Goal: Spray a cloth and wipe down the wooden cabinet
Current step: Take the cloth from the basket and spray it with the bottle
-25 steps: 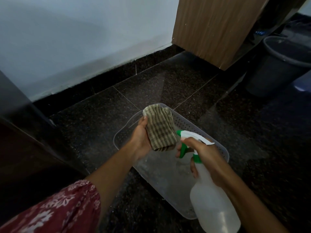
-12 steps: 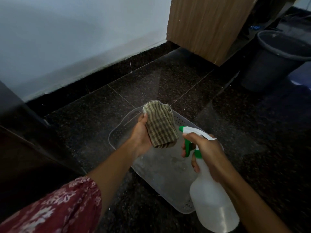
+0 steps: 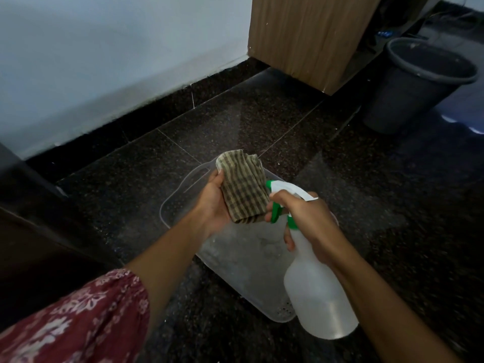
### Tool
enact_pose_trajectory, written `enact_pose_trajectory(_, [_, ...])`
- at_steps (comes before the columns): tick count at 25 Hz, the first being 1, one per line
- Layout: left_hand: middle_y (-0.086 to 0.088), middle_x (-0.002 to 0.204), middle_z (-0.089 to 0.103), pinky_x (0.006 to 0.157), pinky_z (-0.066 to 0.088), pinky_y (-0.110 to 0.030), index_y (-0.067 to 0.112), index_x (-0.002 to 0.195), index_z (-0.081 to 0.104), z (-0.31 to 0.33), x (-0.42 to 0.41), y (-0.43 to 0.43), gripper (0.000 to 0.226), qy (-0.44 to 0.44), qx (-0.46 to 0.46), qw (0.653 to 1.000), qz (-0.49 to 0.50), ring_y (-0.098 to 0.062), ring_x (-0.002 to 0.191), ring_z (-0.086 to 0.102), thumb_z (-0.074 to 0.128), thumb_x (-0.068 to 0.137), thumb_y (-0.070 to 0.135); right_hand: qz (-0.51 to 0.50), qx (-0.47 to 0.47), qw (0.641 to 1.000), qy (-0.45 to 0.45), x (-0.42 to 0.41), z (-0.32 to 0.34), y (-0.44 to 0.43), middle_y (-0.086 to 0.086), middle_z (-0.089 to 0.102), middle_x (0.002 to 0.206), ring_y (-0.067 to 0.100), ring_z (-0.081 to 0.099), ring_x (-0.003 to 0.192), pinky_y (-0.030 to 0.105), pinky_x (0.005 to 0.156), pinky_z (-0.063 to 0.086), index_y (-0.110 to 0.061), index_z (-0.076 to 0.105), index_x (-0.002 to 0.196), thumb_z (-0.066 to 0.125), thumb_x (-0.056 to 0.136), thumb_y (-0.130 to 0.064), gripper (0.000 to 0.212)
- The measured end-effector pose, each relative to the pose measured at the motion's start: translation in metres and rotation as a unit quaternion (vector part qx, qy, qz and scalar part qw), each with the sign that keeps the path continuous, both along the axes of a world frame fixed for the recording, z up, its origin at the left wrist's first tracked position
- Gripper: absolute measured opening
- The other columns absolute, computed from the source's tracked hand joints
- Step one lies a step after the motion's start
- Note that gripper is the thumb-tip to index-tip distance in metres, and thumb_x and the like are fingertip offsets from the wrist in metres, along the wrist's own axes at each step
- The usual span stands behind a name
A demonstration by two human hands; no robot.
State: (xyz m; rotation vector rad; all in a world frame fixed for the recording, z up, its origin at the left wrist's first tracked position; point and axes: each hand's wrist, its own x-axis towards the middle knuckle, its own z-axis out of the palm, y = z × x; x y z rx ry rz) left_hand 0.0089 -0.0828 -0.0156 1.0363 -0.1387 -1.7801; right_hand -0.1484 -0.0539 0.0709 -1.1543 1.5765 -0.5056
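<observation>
My left hand [image 3: 213,205] holds a folded, brown-and-beige checked cloth [image 3: 242,186] upright above a clear plastic tray. My right hand [image 3: 306,218] grips the neck of a white spray bottle [image 3: 314,292] with a green trigger. Its green nozzle points at the cloth from a few centimetres away. My fingers are wrapped over the trigger. The wooden cabinet [image 3: 306,35] stands at the top of the view against the white wall, well beyond both hands.
The clear perforated tray [image 3: 251,271] lies on the dark speckled stone floor under my hands. A dark grey bucket [image 3: 416,85] stands at the upper right beside the cabinet. A dark piece of furniture [image 3: 31,226] fills the left edge.
The spray nozzle has come closer to the cloth and my fingers have closed on the trigger. The view has shifted slightly; the cloth stays held in place.
</observation>
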Motion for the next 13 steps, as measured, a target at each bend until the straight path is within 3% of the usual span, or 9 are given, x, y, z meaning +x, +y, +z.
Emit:
enact_pose_trajectory(5, [-0.014,0.139,0.051,0.066,0.056,-0.044,0.024,0.14,0.037,-0.0005,0.0011,-0.0018,0.049,-0.008,-0.005,1.0,-0.001,-0.032,0.12,0.055,0.028,0.096,0.045,-0.004,-0.009,1.0,-0.026,-0.0022,-0.0013,0.0012,0.021,0.067,0.07,0.023,0.04,0.027,0.025,0.038,0.038,0.003,0.067,0.078,0.057,0.079,-0.027,0.031])
enact_pose_trajectory(10, [-0.014,0.139,0.052,0.062,0.059,-0.047,0.024,0.14,0.037,-0.0048,0.0036,-0.0035,0.05,0.001,-0.004,1.0,0.006,-0.033,0.12,0.055,0.03,0.095,0.046,0.019,0.0,1.0,0.019,-0.0005,0.003,0.0043,0.013,0.069,0.065,0.027,0.05,0.037,0.026,0.038,0.04,-0.008,0.065,0.06,0.06,0.079,-0.027,0.027])
enact_pose_trajectory(13, [-0.013,0.138,0.053,0.064,0.059,-0.047,0.023,0.139,0.037,-0.0039,0.0049,-0.0039,0.05,0.005,-0.004,1.0,0.017,-0.033,0.119,0.056,0.03,0.095,0.046,-0.006,0.003,1.0,0.019,-0.0037,0.0005,0.0048,0.015,0.068,0.064,0.028,0.051,0.04,0.029,0.041,0.04,-0.006,0.066,0.062,0.06,0.077,-0.028,0.027])
